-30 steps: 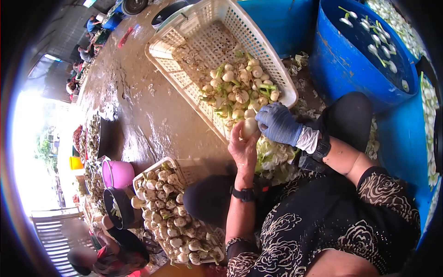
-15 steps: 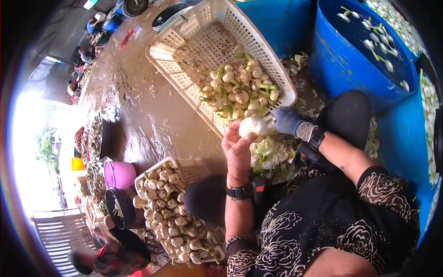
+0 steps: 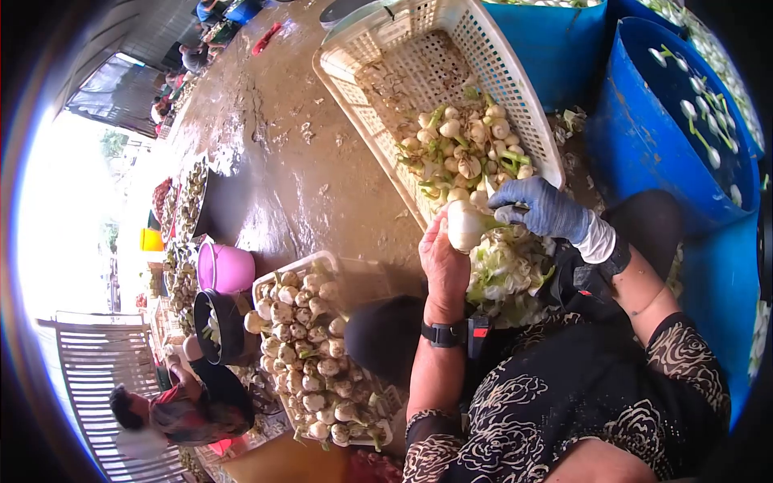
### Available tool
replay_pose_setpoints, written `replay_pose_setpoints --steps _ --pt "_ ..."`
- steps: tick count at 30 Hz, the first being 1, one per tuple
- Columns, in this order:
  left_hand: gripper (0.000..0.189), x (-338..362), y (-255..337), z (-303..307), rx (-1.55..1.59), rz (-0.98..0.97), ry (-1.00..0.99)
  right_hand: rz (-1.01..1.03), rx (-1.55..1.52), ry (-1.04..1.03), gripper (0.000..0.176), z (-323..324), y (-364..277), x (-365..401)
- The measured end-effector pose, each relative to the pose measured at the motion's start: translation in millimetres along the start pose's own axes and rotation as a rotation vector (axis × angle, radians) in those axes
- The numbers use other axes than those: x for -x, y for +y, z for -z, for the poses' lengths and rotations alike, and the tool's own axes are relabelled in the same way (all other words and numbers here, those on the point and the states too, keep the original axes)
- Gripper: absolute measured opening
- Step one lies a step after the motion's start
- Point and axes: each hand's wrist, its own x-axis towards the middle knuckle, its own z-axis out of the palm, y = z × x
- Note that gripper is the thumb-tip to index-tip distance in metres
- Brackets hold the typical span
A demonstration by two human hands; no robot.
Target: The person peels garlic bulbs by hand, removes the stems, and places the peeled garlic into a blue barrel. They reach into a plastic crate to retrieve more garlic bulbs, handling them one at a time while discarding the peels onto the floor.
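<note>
My left hand [image 3: 444,259], bare, grips a large white garlic bulb [image 3: 465,226] from the left and below. Its short green stem points right, towards my right hand [image 3: 538,211] in a blue-grey glove. The gloved fingers are curled closed beside the stem; a pale pointed sliver shows at their tips, too small to name. Just beyond both hands, a cream plastic crate [image 3: 515,60] holds a pile of trimmed garlic bulbs [image 3: 471,149]. Beneath them lies a heap of pale green and white peelings [image 3: 509,270].
Left of my knee stands a crate of untrimmed bulbs [image 3: 314,362]. A blue tub [image 3: 644,145] at right holds water with floating stemmed bulbs. A pink bucket [image 3: 227,268] and a black bucket [image 3: 229,326] stand left, near a seated person [image 3: 189,406]. The brown floor [image 3: 298,153] looks wet.
My view has shifted, so the crates and tubs sit further right. The gloved right hand has come over the stem side of the bulb, which my left hand still holds.
</note>
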Motion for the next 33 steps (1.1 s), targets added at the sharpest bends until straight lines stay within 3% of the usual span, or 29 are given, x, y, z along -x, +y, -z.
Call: replay_pose_setpoints --steps 2,3,6,9,14,16,18,20,21,22,24,25,28,30,33 --pt "0.025 -1 -4 -4 0.835 0.302 0.099 -0.122 0.164 -0.158 0.031 -1 -9 -2" --pt "0.026 -1 -7 -5 0.866 0.326 0.088 -0.174 0.264 -0.207 0.034 -2 -14 -4" --pt "0.027 0 -14 -3 0.645 0.318 0.101 -0.075 0.252 -0.125 0.024 -12 -2 0" --pt "0.027 0 -20 -5 0.703 0.369 0.111 -0.056 0.498 -0.020 0.014 -27 -4 9" --pt "0.027 3 -16 -8 0.770 0.396 0.065 -0.057 0.477 0.025 0.010 -30 9 20" --pt "0.027 4 -15 -9 0.763 0.385 0.055 -0.101 0.160 0.119 0.013 -32 22 21" --pt "0.027 4 -14 -10 0.806 0.357 -0.017 -0.132 0.107 0.056 0.015 -24 31 20" --pt "0.027 4 -14 -12 0.801 0.336 -0.050 0.093 0.147 -0.049 0.013 -15 37 22" --pt "0.032 3 -14 -11 0.704 0.379 -0.098 0.284 0.247 -0.002 0.014 -11 35 23" --pt "0.036 1 -14 -10 0.607 0.421 -0.144 0.283 0.249 0.002 0.014 -11 37 25" --pt "0.043 2 -4 -7 0.641 0.419 -0.232 -0.187 -0.015 -0.004 0.015 -15 41 31" --pt "0.049 3 -1 -7 0.677 0.417 -0.315 -0.192 -0.016 -0.003 0.015 -15 43 35" --pt "0.053 3 -13 -9 0.567 0.393 -0.292 -0.179 -0.112 -0.002 0.020 -7 33 38" --pt "0.048 5 -5 -18 0.565 0.410 -0.222 -0.259 0.142 -0.180 0.023 5 7 35" --pt "0.042 7 -12 -22 0.450 0.504 -0.250 -0.239 0.342 -0.154 0.025 -3 -6 36"
